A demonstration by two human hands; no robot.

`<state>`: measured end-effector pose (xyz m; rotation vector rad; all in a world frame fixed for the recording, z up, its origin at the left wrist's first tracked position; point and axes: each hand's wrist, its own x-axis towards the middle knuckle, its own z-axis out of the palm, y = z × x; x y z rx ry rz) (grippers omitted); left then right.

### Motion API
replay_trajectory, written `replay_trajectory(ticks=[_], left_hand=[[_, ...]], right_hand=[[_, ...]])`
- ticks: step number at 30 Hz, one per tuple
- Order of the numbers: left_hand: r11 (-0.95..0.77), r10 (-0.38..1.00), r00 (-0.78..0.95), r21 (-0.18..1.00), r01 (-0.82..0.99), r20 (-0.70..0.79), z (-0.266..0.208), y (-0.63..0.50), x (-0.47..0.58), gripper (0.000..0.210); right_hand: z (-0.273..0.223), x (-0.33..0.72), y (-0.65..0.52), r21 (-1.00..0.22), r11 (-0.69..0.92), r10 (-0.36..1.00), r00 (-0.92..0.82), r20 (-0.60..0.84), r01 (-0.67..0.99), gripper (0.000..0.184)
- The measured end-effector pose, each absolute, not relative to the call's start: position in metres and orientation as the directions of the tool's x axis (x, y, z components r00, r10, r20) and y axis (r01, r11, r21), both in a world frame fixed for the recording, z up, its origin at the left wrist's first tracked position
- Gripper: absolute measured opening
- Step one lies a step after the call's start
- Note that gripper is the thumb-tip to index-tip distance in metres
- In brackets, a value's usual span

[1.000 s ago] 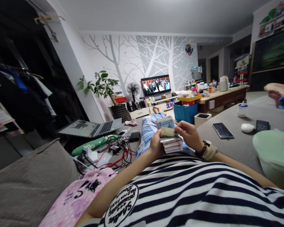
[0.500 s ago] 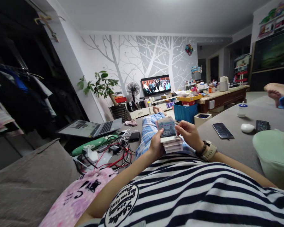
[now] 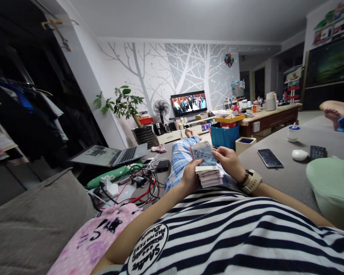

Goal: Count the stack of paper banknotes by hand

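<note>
A thick wad of banknotes (image 3: pixel 209 178) is folded over above my lap, its lower ends fanned out in several layers toward my striped shirt. My left hand (image 3: pixel 190 175) is closed around the wad from the left, thumb on top. The upper notes stand up away from me, and a bluish banknote (image 3: pixel 204 153) shows on the front. My right hand (image 3: pixel 227 159), with a watch on the wrist, pinches the right edge of that bluish note between thumb and fingers.
On the left lie an open laptop (image 3: pixel 111 154) and tangled cables (image 3: pixel 146 187). To the right on the grey sofa are a phone (image 3: pixel 270 158), a white mouse (image 3: pixel 299 154), a remote (image 3: pixel 318 152) and a pale green container (image 3: pixel 326 183). Another person's foot (image 3: pixel 332 113) shows at far right.
The bluish note at the front has bent and tilted, pulled by my right hand. Both hands have shifted only slightly; the rest stays put.
</note>
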<state>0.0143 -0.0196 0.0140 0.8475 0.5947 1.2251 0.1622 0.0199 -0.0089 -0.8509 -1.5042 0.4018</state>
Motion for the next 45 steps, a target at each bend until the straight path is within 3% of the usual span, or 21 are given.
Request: replay_trajectory(ticks=[18,30,45], left_hand=[[0.133,0.940,0.333,0.817,-0.561,0.076,0.015,-0.014,0.016,0.039],[0.122,0.954,0.294,0.830,-0.544,0.053,0.017,-0.015,0.015,0.036],[0.114,0.961,0.273,0.833,-0.542,0.047,0.021,-0.018,0.015,0.036]], right_hand=[[-0.004,0.159,-0.004,-0.543,0.802,0.555,0.027,0.831,0.250,0.031],[-0.002,0.159,-0.004,-0.557,0.774,0.552,0.112,0.826,0.300,0.035],[-0.004,0.160,-0.003,-0.538,0.791,0.536,0.094,0.839,0.292,0.033]])
